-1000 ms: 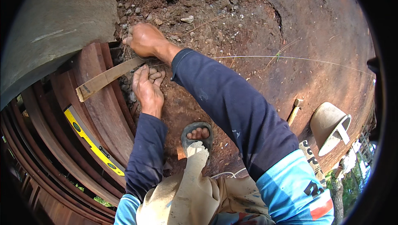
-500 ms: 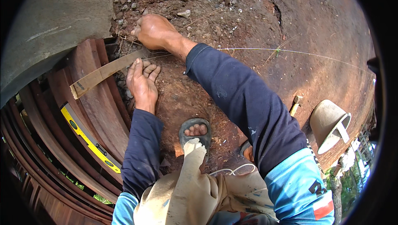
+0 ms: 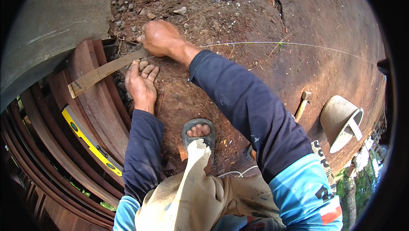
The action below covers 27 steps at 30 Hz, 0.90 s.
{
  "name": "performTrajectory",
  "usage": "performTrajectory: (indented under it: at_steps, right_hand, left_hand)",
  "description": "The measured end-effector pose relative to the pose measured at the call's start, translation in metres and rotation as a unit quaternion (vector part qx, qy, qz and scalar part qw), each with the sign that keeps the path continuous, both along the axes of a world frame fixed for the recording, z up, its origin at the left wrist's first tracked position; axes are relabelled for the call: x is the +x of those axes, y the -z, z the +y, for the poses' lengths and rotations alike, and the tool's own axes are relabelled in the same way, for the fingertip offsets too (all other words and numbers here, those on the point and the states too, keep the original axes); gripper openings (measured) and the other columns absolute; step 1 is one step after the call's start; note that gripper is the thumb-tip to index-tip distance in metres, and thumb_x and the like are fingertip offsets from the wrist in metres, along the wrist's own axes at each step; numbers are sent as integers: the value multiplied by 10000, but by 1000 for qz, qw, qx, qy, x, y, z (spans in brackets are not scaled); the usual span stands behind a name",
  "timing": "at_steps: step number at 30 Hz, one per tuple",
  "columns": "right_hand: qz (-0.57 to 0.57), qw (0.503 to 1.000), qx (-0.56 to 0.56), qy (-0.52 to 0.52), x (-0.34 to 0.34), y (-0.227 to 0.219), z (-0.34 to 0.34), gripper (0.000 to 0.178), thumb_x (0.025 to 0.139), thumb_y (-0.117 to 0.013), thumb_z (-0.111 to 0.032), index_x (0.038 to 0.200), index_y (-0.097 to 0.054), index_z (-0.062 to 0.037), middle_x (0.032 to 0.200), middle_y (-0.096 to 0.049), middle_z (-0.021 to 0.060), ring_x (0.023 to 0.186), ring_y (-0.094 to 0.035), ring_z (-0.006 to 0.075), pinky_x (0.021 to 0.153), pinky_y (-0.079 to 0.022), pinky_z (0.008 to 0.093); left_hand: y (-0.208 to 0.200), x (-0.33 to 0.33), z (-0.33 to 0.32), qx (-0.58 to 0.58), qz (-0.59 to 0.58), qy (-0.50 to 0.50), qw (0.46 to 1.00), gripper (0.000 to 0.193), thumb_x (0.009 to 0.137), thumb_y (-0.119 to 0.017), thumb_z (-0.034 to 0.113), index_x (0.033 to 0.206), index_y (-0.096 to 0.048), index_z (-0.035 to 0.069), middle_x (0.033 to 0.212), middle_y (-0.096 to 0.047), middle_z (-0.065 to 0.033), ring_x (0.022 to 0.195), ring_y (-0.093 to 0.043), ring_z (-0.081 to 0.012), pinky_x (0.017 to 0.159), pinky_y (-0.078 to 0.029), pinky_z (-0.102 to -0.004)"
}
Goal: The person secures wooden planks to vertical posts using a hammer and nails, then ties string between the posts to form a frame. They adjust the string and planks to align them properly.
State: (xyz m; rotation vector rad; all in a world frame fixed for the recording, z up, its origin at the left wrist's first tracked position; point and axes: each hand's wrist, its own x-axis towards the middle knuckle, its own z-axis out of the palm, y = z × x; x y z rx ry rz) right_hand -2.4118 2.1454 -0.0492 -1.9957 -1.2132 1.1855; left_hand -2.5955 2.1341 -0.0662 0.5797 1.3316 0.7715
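Observation:
A thin pale string (image 3: 255, 42) runs from the right, behind my right wrist, to the ground by my hands. My right hand (image 3: 159, 38) is closed in a fist just above the dirt; its fingertips are hidden, and what they grip cannot be seen. Just below it, palm up, my left hand (image 3: 142, 84) pinches a thin stretch of string between thumb and index finger, the other fingers curled. A flat wooden strip (image 3: 98, 73) lies under these fingertips, its far end by the right hand and its near end across a reddish-brown beam (image 3: 96, 86).
A concrete slab (image 3: 64, 22) stands at the upper left. A yellow spirit level (image 3: 91, 141) lies along the beams. To the right on the dirt are a hammer (image 3: 302, 105) and a pale hat-like object (image 3: 338, 120). My sandalled foot (image 3: 199, 132) stands below the hands.
Both hands stay close together at the strip, with the right one shifted slightly. The whole view has moved a little; the hammer now shows more beside my right sleeve.

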Motion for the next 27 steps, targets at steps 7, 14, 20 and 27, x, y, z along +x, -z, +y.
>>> performTrajectory:
  at_steps: [7, 14, 20, 27]
  right_hand:
    - [9, 998, 16, 63, -6, 3, 1, 276, 914, -684, -231, 969, -797, 15, 1035, -757, 264, 1010, -743, 412, 918, -583, 480]
    - [29, 994, -6, 106, -5, 3, 12, 248, 897, -649, -162, 971, -794, 24, 1046, -756, 263, 1023, -741, 404, 945, -576, 464]
    - [26, 995, 11, 94, -3, 0, -1, 291, 938, -667, -249, 955, -794, 12, 1036, -757, 252, 1019, -731, 411, 946, -567, 481]
    - [45, 995, 51, 79, -3, 2, -13, 383, 999, -653, -336, 976, -746, 35, 1008, -743, 260, 989, -720, 414, 922, -540, 518]
  left_hand:
    - [6, -4, 5, -15, -15, -13, 1000, 142, 1078, -547, 181, 1103, -580, 46, 903, -662, -86, 799, -687, -219, 788, -628, -445]
    - [11, -10, 8, 7, -10, -11, 1000, 122, 1080, -563, 152, 1074, -593, 34, 860, -659, -83, 725, -682, -213, 783, -648, -446]
    - [12, -16, 10, 28, -35, 1, 999, 110, 1079, -571, 138, 1062, -596, 32, 847, -659, -78, 696, -675, -212, 785, -645, -454]
    - [6, -13, 1, 7, -70, 8, 997, 131, 1078, -562, 122, 1159, -595, 25, 958, -676, -101, 817, -698, -230, 832, -630, -451]
